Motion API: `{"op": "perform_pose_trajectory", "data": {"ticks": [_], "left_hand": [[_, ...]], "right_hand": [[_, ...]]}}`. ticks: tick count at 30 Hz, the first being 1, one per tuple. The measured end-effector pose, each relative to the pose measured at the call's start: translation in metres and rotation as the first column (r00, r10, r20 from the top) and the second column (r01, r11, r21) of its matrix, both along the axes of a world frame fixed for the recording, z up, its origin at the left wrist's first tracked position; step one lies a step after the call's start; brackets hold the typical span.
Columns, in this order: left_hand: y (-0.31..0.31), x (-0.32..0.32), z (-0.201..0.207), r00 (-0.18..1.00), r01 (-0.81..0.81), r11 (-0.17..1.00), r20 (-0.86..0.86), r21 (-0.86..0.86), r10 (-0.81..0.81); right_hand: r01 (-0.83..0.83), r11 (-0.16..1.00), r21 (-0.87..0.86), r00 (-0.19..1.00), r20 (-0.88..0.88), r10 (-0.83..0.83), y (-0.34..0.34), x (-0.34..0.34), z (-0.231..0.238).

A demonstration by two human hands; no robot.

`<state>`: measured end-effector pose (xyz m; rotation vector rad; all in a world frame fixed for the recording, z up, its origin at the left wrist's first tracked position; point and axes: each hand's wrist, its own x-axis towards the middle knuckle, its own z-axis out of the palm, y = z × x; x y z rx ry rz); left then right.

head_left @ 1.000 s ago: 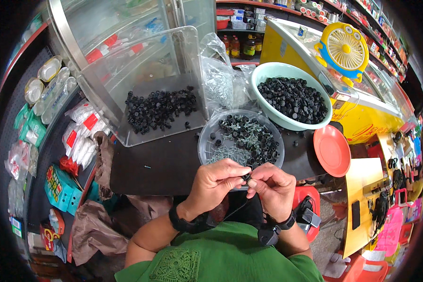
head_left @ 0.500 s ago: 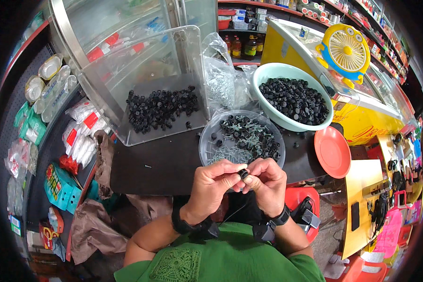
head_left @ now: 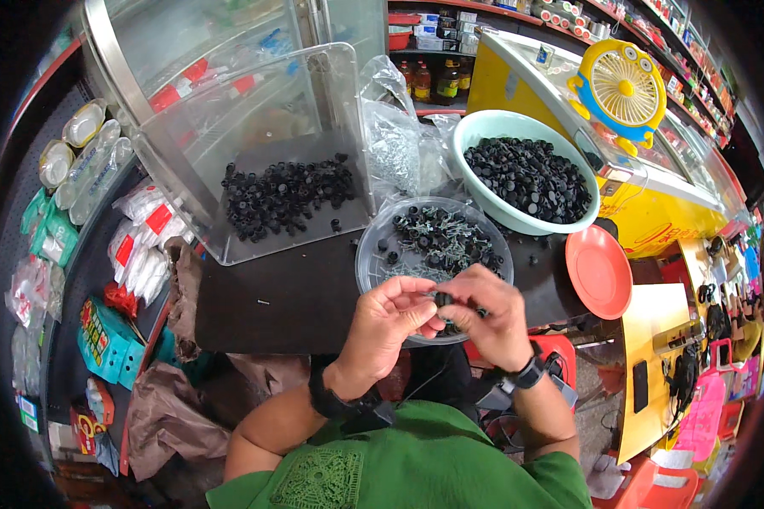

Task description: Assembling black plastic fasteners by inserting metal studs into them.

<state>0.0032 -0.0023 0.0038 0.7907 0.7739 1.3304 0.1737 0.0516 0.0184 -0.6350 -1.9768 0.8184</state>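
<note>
Over the near rim of a clear round tub (head_left: 365, 265), my hands meet around a small black plastic cap (head_left: 443, 299). My left hand (head_left: 392, 321) pinches it between thumb and forefinger; a thin bit of metal seems to show by the fingertips. From the other side, the curled fingers of my right hand (head_left: 497, 318) close on the same cap, slightly smeared by motion. Inside the tub lie loose silver screws (head_left: 399, 273) and black caps (head_left: 484, 253), some with screws through them.
A clear bin (head_left: 361, 110) on its side holds many black caps, left on the dark table (head_left: 272, 327). Behind the tub are a bag of screws (head_left: 395, 153) and a pale green basin (head_left: 463, 170) full of caps. A red plate (head_left: 598, 271) overhangs the right edge.
My right hand has turned and shifted slightly right and up, its fingers now curled over the cap. My left hand stays nearly in place. The view has tilted a little.
</note>
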Motion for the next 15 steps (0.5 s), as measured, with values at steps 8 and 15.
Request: {"op": "perform_pose_trajectory", "data": {"ticks": [8, 15], "left_hand": [[-0.007, -0.067, -0.01, 0.97, -0.21, 0.977, -0.131, -0.034, 0.204], [-0.023, -0.124, -0.032, 0.927, -0.361, 0.915, -0.173, -0.18, 0.332]], "right_hand": [[0.172, 0.76, -0.627, 0.755, -0.412, -0.51, 0.129, 0.084, 0.022], [0.237, 0.859, -0.454, 0.962, -0.016, -0.273, 0.097, 0.024, 0.035]]}}
